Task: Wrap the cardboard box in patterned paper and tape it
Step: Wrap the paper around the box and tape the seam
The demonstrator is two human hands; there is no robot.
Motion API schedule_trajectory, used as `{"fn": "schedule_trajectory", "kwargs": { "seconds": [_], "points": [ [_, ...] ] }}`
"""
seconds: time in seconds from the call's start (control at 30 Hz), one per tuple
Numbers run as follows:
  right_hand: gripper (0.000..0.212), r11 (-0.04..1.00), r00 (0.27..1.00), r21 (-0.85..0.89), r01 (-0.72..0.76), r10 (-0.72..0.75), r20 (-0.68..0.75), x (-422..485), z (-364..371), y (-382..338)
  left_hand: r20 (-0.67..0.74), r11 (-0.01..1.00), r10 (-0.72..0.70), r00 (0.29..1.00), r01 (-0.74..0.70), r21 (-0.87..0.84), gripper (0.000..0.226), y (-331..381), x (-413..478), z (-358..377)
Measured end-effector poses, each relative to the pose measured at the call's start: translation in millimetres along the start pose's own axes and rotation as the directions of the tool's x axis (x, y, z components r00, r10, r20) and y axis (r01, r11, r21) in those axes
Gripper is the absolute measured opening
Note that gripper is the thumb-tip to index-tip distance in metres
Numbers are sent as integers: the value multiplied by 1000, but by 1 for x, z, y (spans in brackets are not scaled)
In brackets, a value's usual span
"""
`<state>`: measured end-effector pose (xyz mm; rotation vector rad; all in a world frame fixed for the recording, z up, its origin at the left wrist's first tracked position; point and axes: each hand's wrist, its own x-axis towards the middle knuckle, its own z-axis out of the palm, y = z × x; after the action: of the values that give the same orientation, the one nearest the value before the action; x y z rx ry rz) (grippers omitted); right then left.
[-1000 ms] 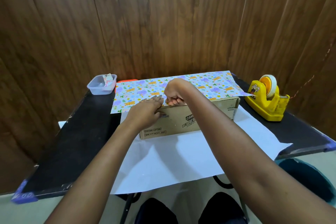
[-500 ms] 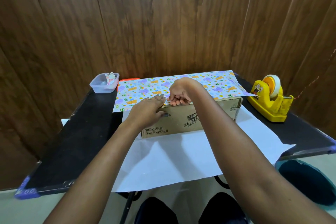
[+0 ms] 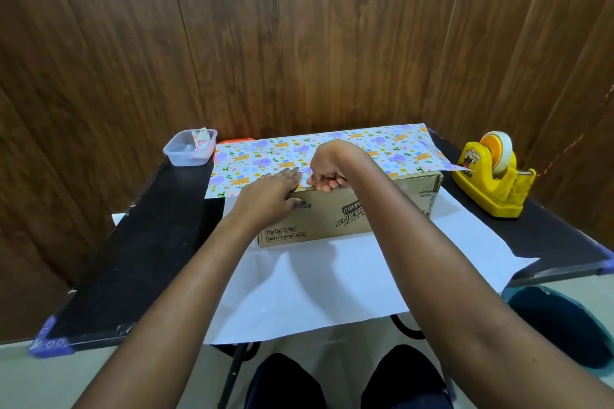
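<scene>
- box (image 3: 349,219) sits mid-table (image 3: 139,259) on the paper (image 3: 332,279), patterned flap folded over its top
- left hand (image 3: 269,196) flat, pressing the flap at the front top edge
- right hand (image 3: 324,169) just beside it, fingers curled at that edge, can't tell if pinching

A cardboard box (image 3: 349,219) sits on a black surface (image 3: 149,242), with patterned paper (image 3: 265,159) drawn over its top and the white underside spread beneath it. The left hand (image 3: 269,196) presses flat on the paper's near edge, and just beside it the right hand (image 3: 327,173), fingers curled, pinches that edge. A yellow tape dispenser (image 3: 491,183) stands right of the box.
</scene>
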<state>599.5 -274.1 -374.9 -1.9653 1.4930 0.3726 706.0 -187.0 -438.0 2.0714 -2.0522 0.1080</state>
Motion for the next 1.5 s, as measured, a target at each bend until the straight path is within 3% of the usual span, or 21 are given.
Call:
{"fn": "schedule_trajectory", "kwargs": {
  "seconds": [0.17, 0.3, 0.5, 0.83, 1.03, 1.33, 1.5],
  "points": [
    [45, 998, 999, -55, -36, 34, -32, -12, 1, -3, -2, 1000, 4, 1000, -4, -3, 58, 2, 0, -2],
    [79, 999, 999, -2, -39, 39, 16, -18, 5, 8, 4, 1000, 12, 1000, -13, 8, 59, 0, 1, 0],
    [59, 994, 1000, 105, 5, -2, -30, -18, 7, 35, 1, 1000, 11, 1000, -11, -16, 59, 0, 1, 0],
    [45, 977, 929, -28, 210, -208, -306, -12, 14, 55, 29, 999, -8, 1000, 9, -32, 58, -2, 4, -1],
    [18, 888, 940, 320, 330, -278, -200, -17, 19, 68, 26, 999, 0, 1000, 1, -35, 58, -2, 4, 0],
    [13, 644, 823, 522, 559, -359, -439, -26, 23, 62, 34, 1000, 3, 999, -2, -11, 59, -1, 5, -1],
    [28, 768, 836, 412, 491, -281, -472, -22, 20, 41, 11, 1000, 13, 1000, -13, 12, 58, 1, 2, -2]
  ]
}}
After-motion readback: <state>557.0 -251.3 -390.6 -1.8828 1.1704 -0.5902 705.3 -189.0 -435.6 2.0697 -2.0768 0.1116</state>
